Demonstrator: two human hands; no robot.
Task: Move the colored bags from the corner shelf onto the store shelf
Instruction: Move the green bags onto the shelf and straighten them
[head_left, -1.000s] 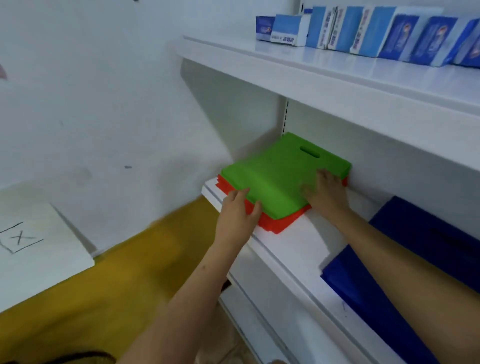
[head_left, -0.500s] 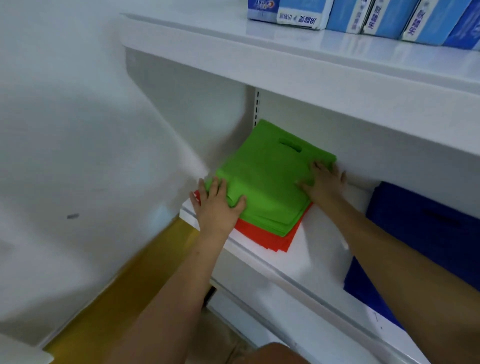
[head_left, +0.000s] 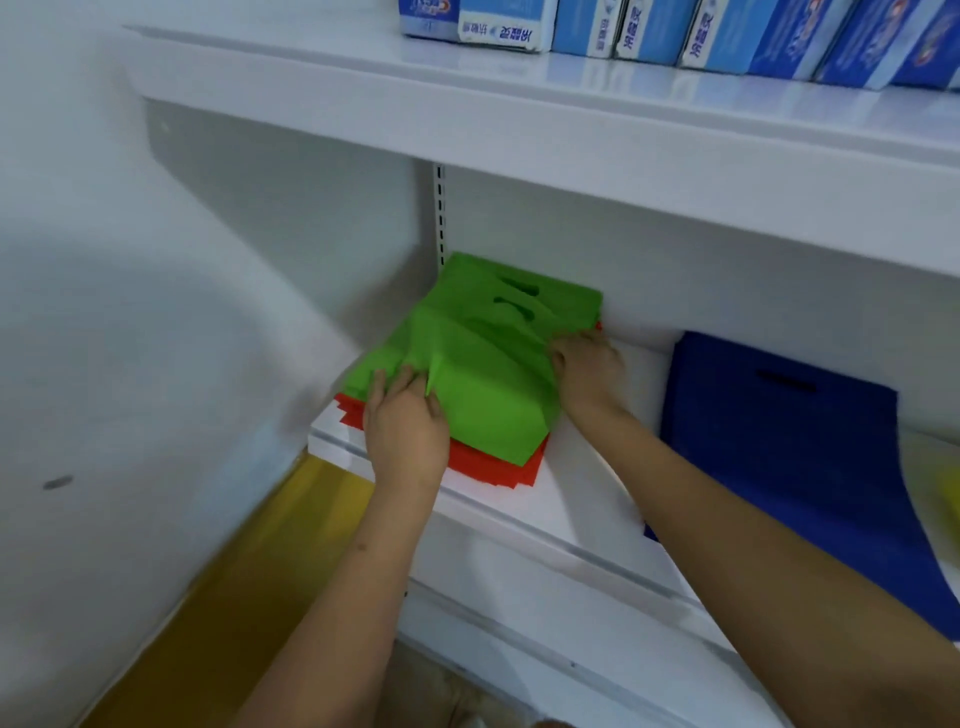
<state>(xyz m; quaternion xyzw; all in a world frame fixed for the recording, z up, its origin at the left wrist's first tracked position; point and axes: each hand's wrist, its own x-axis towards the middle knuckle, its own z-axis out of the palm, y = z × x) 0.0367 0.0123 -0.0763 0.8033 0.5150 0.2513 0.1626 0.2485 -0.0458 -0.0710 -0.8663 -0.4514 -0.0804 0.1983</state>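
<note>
- Head view takes in the white store shelf (head_left: 545, 499), its board running from the left wall toward the right, with a second board above it.
- Blue bags (head_left: 789, 447) lie flat on the right part of that board, well apart from the other piles.
- Green bags (head_left: 488, 395) sit as a stack in the back left corner of the shelf, handle cut-outs toward the rear wall, the top sheets rumpled and partly lifted.
- Red bags (head_left: 483, 467) lie under the green stack, their edges showing at its front and left.
- Blue boxes (head_left: 727, 31) stand in a row on the upper board.
- Left hand (head_left: 408, 421) grasps the near left edge of the green stack, fingers bunching the fabric.
- Right hand (head_left: 589, 371) grasps the stack's right edge, fingers curled into the sheets.
</note>
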